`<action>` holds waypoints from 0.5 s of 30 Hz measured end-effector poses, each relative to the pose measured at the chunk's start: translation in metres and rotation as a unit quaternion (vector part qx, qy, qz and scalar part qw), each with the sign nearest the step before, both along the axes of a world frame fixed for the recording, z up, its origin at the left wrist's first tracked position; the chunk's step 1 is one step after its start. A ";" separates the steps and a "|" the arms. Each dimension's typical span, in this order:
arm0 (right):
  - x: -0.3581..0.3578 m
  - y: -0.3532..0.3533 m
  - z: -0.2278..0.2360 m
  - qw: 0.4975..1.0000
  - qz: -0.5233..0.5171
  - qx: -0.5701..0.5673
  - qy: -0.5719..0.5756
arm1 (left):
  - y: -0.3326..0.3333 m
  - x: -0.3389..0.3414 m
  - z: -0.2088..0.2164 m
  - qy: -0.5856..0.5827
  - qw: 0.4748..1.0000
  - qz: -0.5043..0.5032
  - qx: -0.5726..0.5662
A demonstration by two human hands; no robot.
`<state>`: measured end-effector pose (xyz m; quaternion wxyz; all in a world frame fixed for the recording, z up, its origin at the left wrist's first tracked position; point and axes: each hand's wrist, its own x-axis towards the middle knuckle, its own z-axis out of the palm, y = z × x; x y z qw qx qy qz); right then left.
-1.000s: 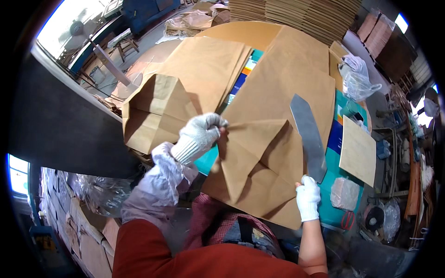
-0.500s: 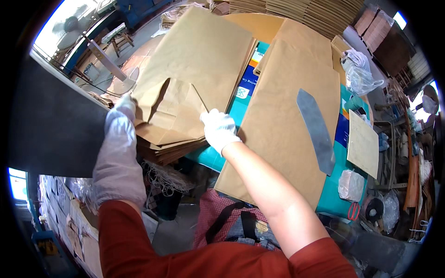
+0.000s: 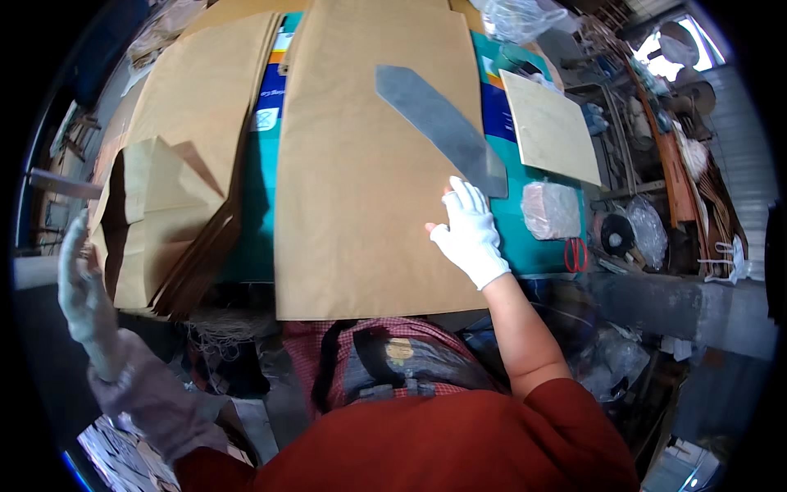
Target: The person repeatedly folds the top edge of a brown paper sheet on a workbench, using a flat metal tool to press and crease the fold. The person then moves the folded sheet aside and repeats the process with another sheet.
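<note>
A large sheet of brown paper point(image 3: 361, 172) lies flat on the teal table point(image 3: 254, 221) in front of me. My right hand point(image 3: 469, 232), in a white glove, rests flat on the sheet's right edge, just below a long grey metal blade point(image 3: 438, 127) that lies across the paper. My left hand point(image 3: 80, 287), in a thin pale glove, is raised off to the left with fingers spread, holding nothing. It hangs beside a pile of folded brown paper bags point(image 3: 168, 213).
A tan board point(image 3: 551, 127) lies at the table's right. Below it are a clear plastic packet point(image 3: 551, 210), red scissors point(image 3: 575, 254) and a tape roll point(image 3: 613, 234). Cluttered shelves point(image 3: 680, 164) stand further right. A plastic bag point(image 3: 516, 18) sits at the far end.
My right hand has moved from the folded pile at the left across to the flat sheet's right edge. My left hand has let go of the pile and pulled back to the left.
</note>
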<state>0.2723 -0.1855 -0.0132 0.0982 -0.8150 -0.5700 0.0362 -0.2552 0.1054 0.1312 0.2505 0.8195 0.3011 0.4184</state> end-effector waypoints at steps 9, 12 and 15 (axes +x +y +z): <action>0.030 -0.051 0.000 0.966 -0.237 0.005 0.105 | -0.111 0.248 -0.125 0.333 0.935 -0.091 0.082; 0.022 -0.046 0.015 0.972 -0.228 -0.028 0.044 | -0.116 0.256 -0.123 0.338 0.933 -0.084 0.087; 0.019 -0.035 0.028 0.969 -0.224 -0.104 0.009 | -0.116 0.255 -0.127 0.332 0.934 -0.087 0.102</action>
